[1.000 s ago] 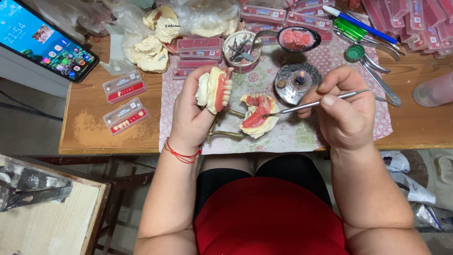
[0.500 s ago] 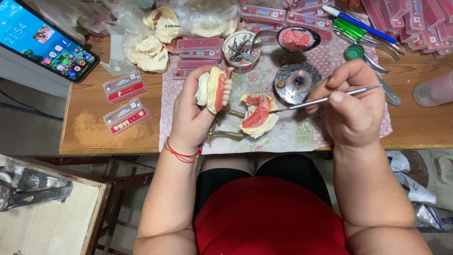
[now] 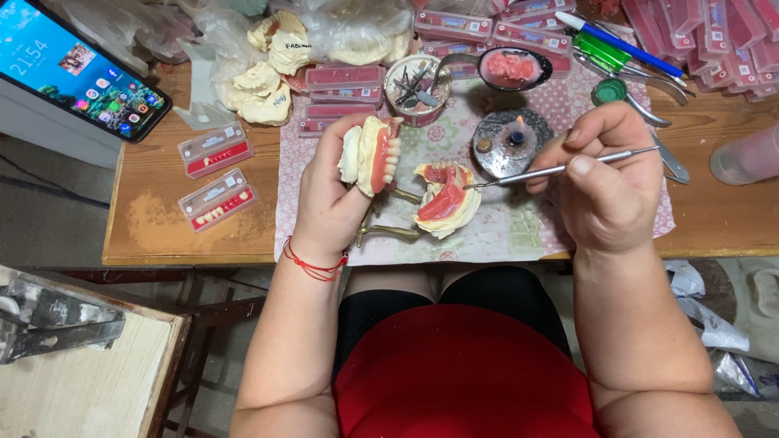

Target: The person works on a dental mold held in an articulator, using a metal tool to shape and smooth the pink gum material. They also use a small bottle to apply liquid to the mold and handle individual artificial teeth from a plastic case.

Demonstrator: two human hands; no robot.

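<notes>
Your left hand [image 3: 337, 195] was closed around a plaster cast with a set of false teeth [image 3: 369, 154] on it, held upright with the pink gum edge turned toward your right hand. A red string [image 3: 312, 264] circled that wrist.

Your right hand [image 3: 604, 182] pinched a thin metal tool [image 3: 560, 169] between thumb and fingers, like a pen. The tool ran out to the left of the hand, and its tip touched, or almost touched, the rim of a second cast with pink wax [image 3: 445, 199], which sat on a brass hinge frame [image 3: 389, 219] between your two hands, just below the cast you held.

Just beyond the tool, above your right thumb, a small flame burned on a round metal burner [image 3: 511, 142]. Farther out from your left fingers stood a round tin of small tools [image 3: 416, 88], with a spoon holding pink wax [image 3: 511, 69] beside it. Flat pink boxes [image 3: 345, 79] lay past the fingertips of your left hand. Well out to the left of that hand, two clear cases of loose teeth [image 3: 217, 174] rested on the wooden table [image 3: 154, 227], and a phone [image 3: 77, 69] with its screen lit leaned farther off.
</notes>
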